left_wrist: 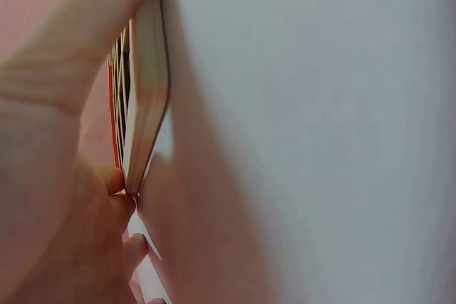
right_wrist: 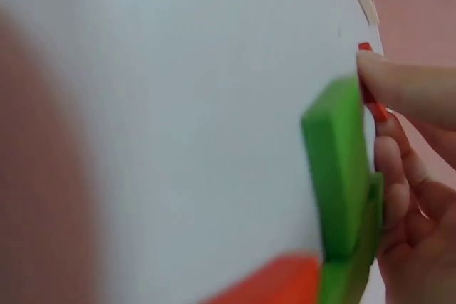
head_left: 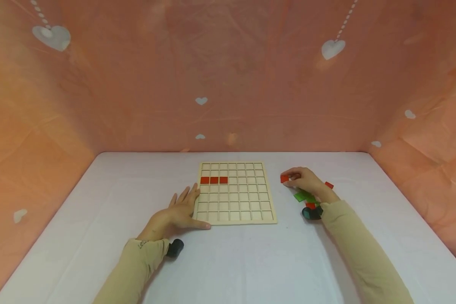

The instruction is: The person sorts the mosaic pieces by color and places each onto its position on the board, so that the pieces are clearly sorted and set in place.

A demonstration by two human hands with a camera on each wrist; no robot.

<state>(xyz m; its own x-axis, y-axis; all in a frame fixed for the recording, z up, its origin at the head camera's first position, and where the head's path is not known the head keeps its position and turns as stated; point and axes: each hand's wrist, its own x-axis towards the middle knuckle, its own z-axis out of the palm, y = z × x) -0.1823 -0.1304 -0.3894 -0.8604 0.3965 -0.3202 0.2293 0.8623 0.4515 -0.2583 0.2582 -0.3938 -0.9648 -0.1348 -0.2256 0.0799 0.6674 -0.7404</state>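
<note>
A pale wooden grid board (head_left: 233,207) lies flat on the white table, with three red square tiles (head_left: 214,180) side by side in its third row from the back, starting at the left edge. Against the board's left side and front-left corner rests my left hand (head_left: 180,213), its fingers spread and straight; the left wrist view shows the thumb along the board's edge (left_wrist: 151,83). To the right of the board, my right hand (head_left: 304,179) pinches a red square tile (head_left: 284,179) between thumb and fingers. Green tiles (right_wrist: 335,169) lie close under that hand.
Beside the right wrist are more loose tiles: a red one (head_left: 329,185), another red one (head_left: 310,205) and green ones (head_left: 300,196). A dark wrist camera (head_left: 311,213) sits near them. An orange-pink cloth wall with hearts (head_left: 228,118) surrounds the white table (head_left: 228,261).
</note>
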